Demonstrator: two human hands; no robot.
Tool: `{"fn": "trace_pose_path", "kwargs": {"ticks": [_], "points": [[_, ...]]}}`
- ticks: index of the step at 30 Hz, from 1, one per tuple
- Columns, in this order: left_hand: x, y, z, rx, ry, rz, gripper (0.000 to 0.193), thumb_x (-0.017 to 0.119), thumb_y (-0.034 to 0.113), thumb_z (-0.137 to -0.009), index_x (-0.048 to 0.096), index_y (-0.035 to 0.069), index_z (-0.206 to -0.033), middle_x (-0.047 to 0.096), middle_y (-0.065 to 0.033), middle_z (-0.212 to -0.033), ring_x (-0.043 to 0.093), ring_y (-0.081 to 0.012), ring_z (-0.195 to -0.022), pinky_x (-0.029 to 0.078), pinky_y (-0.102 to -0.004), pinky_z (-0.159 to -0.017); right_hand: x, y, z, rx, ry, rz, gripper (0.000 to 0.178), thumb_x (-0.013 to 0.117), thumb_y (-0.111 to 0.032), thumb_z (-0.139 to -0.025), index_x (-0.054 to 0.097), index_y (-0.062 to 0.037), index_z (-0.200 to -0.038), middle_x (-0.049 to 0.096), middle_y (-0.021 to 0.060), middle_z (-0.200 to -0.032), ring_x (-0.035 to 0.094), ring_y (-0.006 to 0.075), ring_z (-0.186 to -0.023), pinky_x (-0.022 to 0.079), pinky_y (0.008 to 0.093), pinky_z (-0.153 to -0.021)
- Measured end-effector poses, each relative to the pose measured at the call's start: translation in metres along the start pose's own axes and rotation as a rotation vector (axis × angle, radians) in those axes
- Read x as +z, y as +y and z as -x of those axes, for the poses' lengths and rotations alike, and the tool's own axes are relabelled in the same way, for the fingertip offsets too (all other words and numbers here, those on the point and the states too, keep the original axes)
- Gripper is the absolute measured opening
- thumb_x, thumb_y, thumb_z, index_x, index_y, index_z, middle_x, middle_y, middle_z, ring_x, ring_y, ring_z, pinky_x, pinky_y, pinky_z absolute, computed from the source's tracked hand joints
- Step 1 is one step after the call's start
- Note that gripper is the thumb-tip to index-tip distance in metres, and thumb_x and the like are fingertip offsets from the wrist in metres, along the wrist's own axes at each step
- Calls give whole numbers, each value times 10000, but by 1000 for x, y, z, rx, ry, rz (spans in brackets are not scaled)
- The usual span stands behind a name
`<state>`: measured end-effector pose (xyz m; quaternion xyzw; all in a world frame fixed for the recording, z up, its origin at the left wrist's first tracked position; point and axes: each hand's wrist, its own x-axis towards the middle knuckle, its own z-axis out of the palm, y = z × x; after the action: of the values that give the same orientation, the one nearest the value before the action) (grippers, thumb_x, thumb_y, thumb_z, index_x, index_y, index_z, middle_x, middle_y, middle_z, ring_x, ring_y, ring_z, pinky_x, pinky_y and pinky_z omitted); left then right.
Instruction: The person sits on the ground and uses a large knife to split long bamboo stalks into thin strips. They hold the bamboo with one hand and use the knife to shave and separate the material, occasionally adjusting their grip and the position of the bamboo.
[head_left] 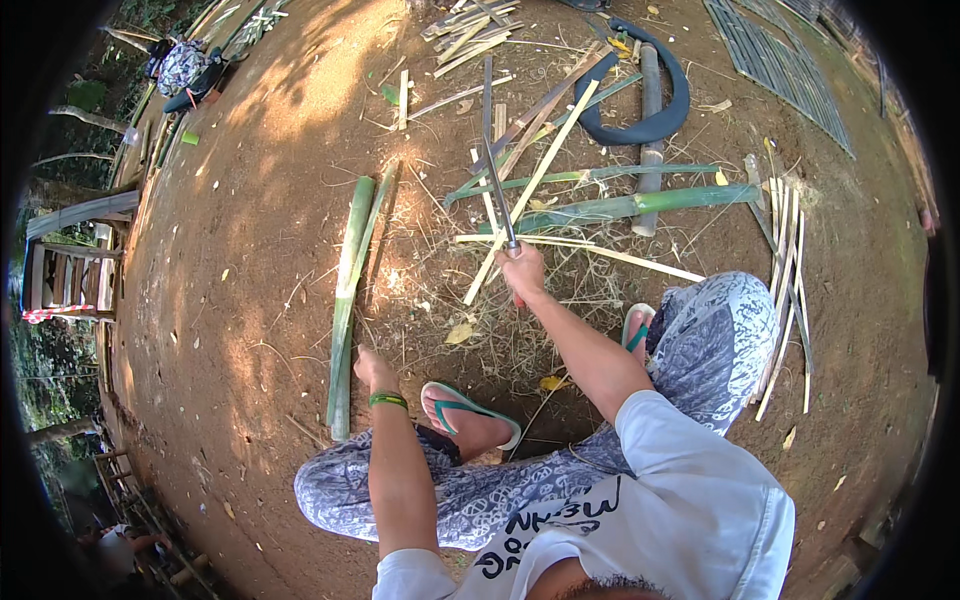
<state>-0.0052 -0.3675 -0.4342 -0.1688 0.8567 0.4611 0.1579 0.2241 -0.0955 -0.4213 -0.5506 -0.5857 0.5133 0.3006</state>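
Note:
My right hand (523, 272) is closed round the handle of a long, narrow machete (493, 165). The dark blade points away from me, over pale split bamboo strips (548, 170). My left hand (375, 370) is closed low over the ground, just right of the lower end of green split bamboo pieces (347, 280). Whether it holds anything is hidden. Beyond my right hand lies a green bamboo length (620, 208), resting across a thicker grey bamboo pole (650, 120).
A black rubber ring (683, 105) loops round the pole. Thin strips (787, 290) lie beside my right knee, and more strips (470, 35) are heaped at the far side. A slatted bamboo panel (780, 70) lies far right. Shavings litter the dirt near my sandaled feet (470, 420).

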Motion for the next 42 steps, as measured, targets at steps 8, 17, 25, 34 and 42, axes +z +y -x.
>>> {"fn": "trace_pose_path", "kwargs": {"ticks": [8, 17, 25, 34, 42], "points": [[192, 1, 129, 1118, -453, -561, 410, 673, 242, -910, 575, 32, -1248, 670, -206, -1132, 617, -392, -1109, 485, -495, -949, -23, 3, -71, 110, 168, -76, 262, 780, -232, -787, 634, -14, -771, 659, 140, -698, 643, 294, -653, 509, 427, -703], [177, 82, 93, 1214, -535, -840, 134, 527, 47, -934, 538, -17, -1052, 675, -278, -855, 694, -433, -745, 602, -485, -647, -52, 0, -88, 47, 169, -226, 236, 751, -162, -858, 596, -33, -736, 609, 39, -597, 558, 133, -495, 441, 325, -510], [-32, 212, 46, 430, -956, -631, 306, 547, 354, -1039, 625, 79, -928, 477, 37, -562, 420, -61, -440, 330, -244, -406, -50, -32, -50, 27, 124, -353, 244, 743, -135, -882, 567, -30, -750, 601, 31, -598, 560, 113, -480, 432, 292, -468], [-161, 55, 42, 370, -714, 185, 260, 609, 258, -1023, 631, 74, -841, 544, 79, -646, 447, -1, -553, 330, -215, -492, -41, -42, -10, -23, 14, -290, 242, 738, -131, -886, 554, -34, -762, 593, 32, -625, 555, 108, -492, 446, 283, -473], [-134, -114, -11, 233, -689, 98, 183, 614, 159, -994, 679, 35, -1113, 704, -63, -941, 643, -89, -877, 532, -260, -726, -22, -21, 2, -24, -52, -72, 214, 749, -164, -886, 608, -16, -822, 596, 37, -622, 571, 125, -511, 484, 285, -493]]}}
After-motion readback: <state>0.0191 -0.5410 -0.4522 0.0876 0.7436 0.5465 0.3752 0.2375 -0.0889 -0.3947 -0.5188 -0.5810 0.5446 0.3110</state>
